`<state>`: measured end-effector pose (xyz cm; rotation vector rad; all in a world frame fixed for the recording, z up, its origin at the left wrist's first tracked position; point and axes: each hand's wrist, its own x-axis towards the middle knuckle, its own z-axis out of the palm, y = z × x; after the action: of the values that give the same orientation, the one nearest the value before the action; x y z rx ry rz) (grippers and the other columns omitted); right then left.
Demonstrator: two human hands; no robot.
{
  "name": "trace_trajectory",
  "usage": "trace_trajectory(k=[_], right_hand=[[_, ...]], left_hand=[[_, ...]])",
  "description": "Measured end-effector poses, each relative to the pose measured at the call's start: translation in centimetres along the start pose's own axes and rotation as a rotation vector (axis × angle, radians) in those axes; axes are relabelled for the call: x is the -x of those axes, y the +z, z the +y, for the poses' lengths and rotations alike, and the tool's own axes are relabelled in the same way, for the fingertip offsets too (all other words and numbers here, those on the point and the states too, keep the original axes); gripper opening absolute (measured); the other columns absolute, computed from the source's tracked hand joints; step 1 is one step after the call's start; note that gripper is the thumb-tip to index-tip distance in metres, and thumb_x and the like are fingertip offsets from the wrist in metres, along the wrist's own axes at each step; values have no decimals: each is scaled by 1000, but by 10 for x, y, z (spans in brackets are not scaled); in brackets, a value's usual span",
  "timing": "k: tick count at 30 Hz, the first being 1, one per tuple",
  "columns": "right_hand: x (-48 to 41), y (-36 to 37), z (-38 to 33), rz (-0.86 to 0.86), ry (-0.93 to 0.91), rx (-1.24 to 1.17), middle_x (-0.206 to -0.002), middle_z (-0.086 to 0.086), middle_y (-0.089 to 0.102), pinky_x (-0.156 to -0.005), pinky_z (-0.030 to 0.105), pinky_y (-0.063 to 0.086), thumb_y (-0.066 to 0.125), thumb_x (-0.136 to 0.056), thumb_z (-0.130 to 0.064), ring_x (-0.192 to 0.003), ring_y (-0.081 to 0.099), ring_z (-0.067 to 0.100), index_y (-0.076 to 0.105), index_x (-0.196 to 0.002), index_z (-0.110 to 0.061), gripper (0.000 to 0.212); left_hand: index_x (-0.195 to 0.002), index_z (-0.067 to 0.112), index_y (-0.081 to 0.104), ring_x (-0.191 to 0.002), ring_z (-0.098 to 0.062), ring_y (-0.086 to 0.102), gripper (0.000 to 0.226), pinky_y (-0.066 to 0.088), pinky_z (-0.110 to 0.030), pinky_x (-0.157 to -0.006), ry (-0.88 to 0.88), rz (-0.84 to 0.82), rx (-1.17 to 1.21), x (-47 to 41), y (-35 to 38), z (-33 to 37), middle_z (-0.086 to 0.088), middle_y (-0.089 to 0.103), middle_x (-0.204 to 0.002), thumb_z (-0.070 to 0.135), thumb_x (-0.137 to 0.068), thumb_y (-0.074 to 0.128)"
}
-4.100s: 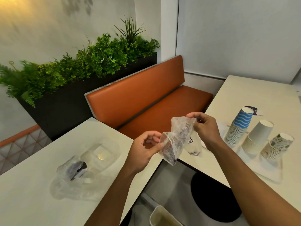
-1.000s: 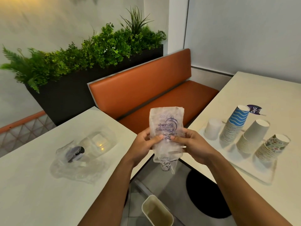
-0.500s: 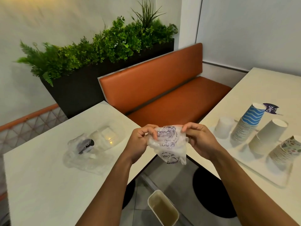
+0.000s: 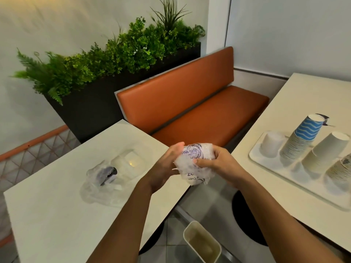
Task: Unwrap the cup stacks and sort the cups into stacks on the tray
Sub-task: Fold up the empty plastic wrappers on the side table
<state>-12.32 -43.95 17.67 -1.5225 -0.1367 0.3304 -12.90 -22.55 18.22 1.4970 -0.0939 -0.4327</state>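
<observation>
The head view shows an empty plastic wrapper [image 4: 193, 168], clear with purple print, which is held in the air over the gap between the two tables. The left hand [image 4: 167, 166] is laid against its side with the fingers almost straight, so it is pressed rather than gripped; the thumb is hidden. The right hand [image 4: 220, 166] is curled round the other side, thumb in front and fingers over the top. The cups are already out: on the tray [image 4: 313, 189] on the right table a single white cup [image 4: 271, 144], a blue striped stack [image 4: 302, 137], a plain white stack [image 4: 322, 154] and a patterned stack [image 4: 340, 170] are standing, all upside down. The step in hand is judged to be the crushing of the wrapper into a small ball. For this to be done well, the air should be pushed out first and the plastic squeezed tight, because such film springs open again. It can then be put with the other wrappers [image 4: 102, 179] on the left table, well apart from the stacks, which are tall and easily knocked over.
</observation>
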Motion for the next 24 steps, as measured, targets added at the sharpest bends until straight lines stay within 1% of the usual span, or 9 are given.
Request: trace_trajectory(k=[2, 5, 10, 13, 16, 18, 19, 21, 24], right_hand=[[-2, 11, 1, 60, -32, 9, -110, 10, 78, -81, 39, 64, 84, -81, -3, -99, 77, 30, 66, -123, -10, 46], [-1, 23, 7, 111, -31, -28, -105, 10, 79, -75, 32, 63, 82, -80, 2, -94, 78, 28, 68, -118, -6, 41], [-1, 32, 35, 160, 90, -216, -112, 22, 76, -90, 47, 60, 82, -77, -2, -102, 74, 38, 72, -115, 0, 39], [2, 39, 58, 223, 178, -309, -112, 24, 75, -104, 54, 53, 78, -80, -12, -110, 69, 43, 75, -109, 3, 33], [5, 49, 77, 302, 254, -267, -114, 13, 77, -106, 51, 51, 73, -88, -48, -113, 71, 33, 77, -113, -8, 47], [5, 59, 83, 437, 283, -90, -104, 3, 80, -93, 39, 56, 62, -90, -68, -99, 76, 20, 79, -108, -17, 57], [5, 64, 88, 551, 262, 19, -95, 0, 81, -84, 35, 59, 58, -92, -69, -89, 77, 15, 79, -101, -19, 55], [5, 73, 101, 764, 171, 251, -82, -3, 77, -71, 29, 57, 53, -97, -66, -77, 74, 10, 76, -90, -21, 51], [7, 79, 121, 859, 120, 354, -83, -8, 73, -63, 14, 45, 50, -101, -61, -77, 67, 3, 74, -93, -21, 47]], left_hand=[[-141, 25, 51, -115, -23, 70, 54, 58, -43, -98, -35, -39, -67, 1, -8, -4, -3, 70, -128, 46, -94, 67], [-131, 15, 61, -110, -27, 73, 38, 60, -37, -91, -32, -43, -82, 3, -26, -8, -7, 75, -118, 17, -94, 72], [-126, 8, 66, -110, -25, 72, 34, 59, -36, -94, -17, -94, -170, -1, -54, -24, -8, 76, -116, 4, -93, 72], [-122, 9, 68, -107, -20, 74, 33, 60, -33, -90, -25, -97, -206, -8, -58, -40, -4, 78, -112, 4, -90, 74], [-120, 11, 69, -103, -17, 74, 31, 60, -35, -90, -20, -57, -270, -15, -52, -64, -2, 78, -109, 2, -90, 74], [-120, 12, 70, -99, -14, 74, 27, 60, -30, -86, -16, -29, -301, -17, -40, -78, -1, 78, -107, 3, -95, 69], [-121, 14, 69, -99, -14, 74, 26, 61, -28, -83, -24, -4, -295, -18, -32, -85, -1, 77, -108, 6, -97, 66], [-123, 18, 66, -100, -16, 72, 22, 61, -25, -80, -65, 48, -234, -16, -14, -95, -1, 74, -112, 16, -102, 58], [-126, 22, 59, -102, -16, 69, 29, 61, -27, -83, -136, 161, -132, -16, 15, -112, 1, 68, -117, 39, -104, 53]])
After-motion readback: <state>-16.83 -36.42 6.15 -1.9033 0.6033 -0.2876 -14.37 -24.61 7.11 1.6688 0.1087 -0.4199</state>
